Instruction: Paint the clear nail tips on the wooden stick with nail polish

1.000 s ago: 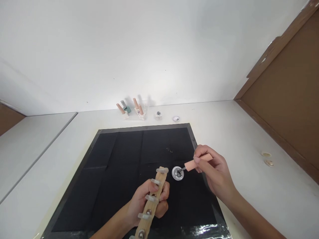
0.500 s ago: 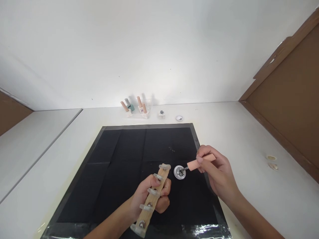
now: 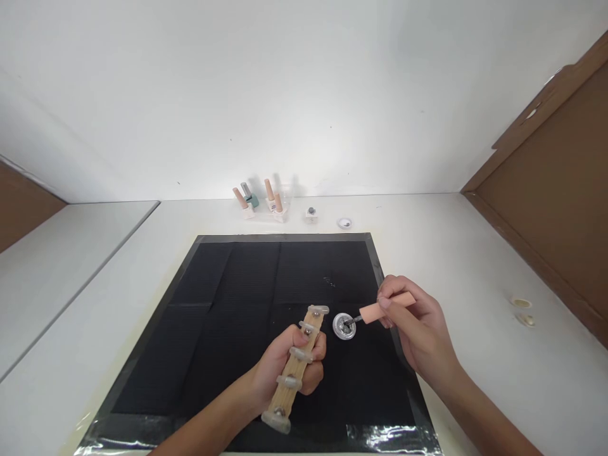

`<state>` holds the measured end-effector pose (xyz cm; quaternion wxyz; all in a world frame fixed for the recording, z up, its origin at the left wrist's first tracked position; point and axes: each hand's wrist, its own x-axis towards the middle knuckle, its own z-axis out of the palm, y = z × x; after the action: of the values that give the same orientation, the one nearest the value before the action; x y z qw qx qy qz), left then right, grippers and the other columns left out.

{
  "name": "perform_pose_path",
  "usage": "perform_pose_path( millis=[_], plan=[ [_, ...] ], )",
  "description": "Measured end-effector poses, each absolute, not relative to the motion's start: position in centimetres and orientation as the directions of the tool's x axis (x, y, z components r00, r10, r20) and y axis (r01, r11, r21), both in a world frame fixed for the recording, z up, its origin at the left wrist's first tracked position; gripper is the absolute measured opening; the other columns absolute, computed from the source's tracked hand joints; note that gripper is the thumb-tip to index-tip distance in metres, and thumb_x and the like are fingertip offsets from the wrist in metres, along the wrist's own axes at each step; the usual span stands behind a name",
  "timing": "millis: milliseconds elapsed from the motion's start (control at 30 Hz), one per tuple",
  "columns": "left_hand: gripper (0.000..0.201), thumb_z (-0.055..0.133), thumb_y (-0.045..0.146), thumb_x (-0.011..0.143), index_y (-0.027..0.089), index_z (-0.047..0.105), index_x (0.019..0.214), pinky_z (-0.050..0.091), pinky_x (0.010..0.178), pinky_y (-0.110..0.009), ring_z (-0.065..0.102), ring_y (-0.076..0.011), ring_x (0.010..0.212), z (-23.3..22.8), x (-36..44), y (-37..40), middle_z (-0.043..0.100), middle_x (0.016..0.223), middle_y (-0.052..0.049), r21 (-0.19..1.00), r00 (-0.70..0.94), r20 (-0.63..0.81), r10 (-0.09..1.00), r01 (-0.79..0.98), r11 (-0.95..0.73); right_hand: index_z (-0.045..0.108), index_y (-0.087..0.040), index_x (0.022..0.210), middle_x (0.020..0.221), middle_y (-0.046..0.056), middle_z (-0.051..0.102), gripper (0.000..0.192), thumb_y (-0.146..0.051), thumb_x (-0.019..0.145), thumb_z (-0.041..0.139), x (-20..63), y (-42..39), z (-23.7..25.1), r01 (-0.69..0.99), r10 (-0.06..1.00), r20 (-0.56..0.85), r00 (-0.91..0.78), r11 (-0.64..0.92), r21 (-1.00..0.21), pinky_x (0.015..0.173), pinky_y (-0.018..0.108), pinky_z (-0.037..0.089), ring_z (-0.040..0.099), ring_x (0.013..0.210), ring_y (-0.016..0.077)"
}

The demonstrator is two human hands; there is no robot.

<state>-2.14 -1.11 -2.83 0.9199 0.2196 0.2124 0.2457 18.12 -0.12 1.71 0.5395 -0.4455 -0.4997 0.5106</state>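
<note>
My left hand [image 3: 287,364] is closed round a wooden stick [image 3: 294,367], tilted over the black mat. Several pale, translucent false nails [image 3: 289,382] sit crosswise along it on small round metal studs. Between the fingers and thumb of my right hand [image 3: 418,323] is a nail polish brush [image 3: 387,307] with a peach handle. Its dark tip reaches into a small round pot [image 3: 344,326] of silver, glittery stuff, which rests on the mat just right of the stick's upper end.
A black mat [image 3: 247,272] with taped edges lies on the white table [image 3: 475,253]. Behind it stand several nail polish bottles [image 3: 278,212], an uncapped bottle [image 3: 311,216] and a small white lid [image 3: 344,223]. Two small round items [image 3: 524,311] lie at right, near a brown cardboard panel [image 3: 551,164].
The stick in my left hand has shifted slightly up and to the right. The brush tip stays in the silver pot. The whole view has moved a little.
</note>
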Motion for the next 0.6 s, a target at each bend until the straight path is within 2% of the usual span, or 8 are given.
perform_pose_path(
  millis=[600],
  plan=[
    [0.018, 0.038, 0.03, 0.077, 0.019, 0.045, 0.064, 0.022, 0.041, -0.021, 0.023, -0.0077, 0.037, -1.6, -1.6, -1.2, 0.031, 0.04, 0.007, 0.471, 0.7, -0.329, 0.633, -0.459, 0.753, 0.054, -0.021, 0.071, 0.066, -0.002, 0.043, 0.012, -0.018, 0.082, 0.053, 18.4, 0.0, 1.7, -0.091, 0.996, 0.083, -0.02, 0.081, -0.993, 0.051, 0.027, 0.029, 0.038, 0.056, 0.0121]
  ],
)
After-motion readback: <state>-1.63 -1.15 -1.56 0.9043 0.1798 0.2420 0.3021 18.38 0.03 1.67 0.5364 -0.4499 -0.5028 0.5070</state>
